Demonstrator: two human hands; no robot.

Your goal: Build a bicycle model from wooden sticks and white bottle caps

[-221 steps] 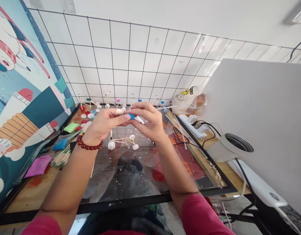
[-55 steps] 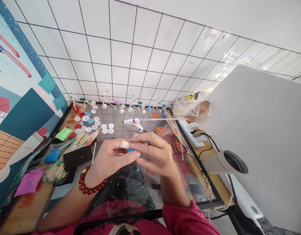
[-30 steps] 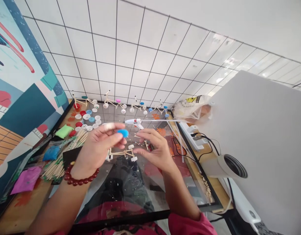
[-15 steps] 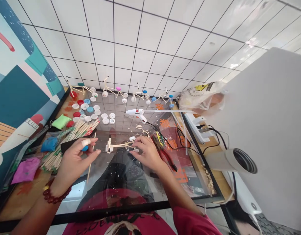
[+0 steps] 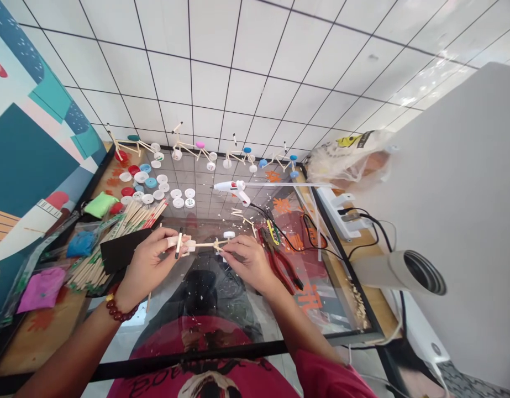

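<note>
In the head view, the left hand [image 5: 149, 262] and the right hand [image 5: 248, 262] are both closing on a small wooden-stick bicycle frame [image 5: 200, 244], holding it level between them. The hands are staying apart, with the frame bridging the gap. The left hand is pinching one end, while the right fingertips [image 5: 234, 251] are gripping the other, near a white bottle-cap wheel [image 5: 229, 235]. Beyond the hands, four stick bicycles [image 5: 192, 146] are standing, looking finished, with coloured caps on top; this frame is showing no coloured cap yet. A hot glue gun [image 5: 232, 188] is lying beyond the right hand, red-handled pliers [image 5: 279, 262] are lying to its right, and a black card [image 5: 124, 249] is lying beside the left hand.
</note>
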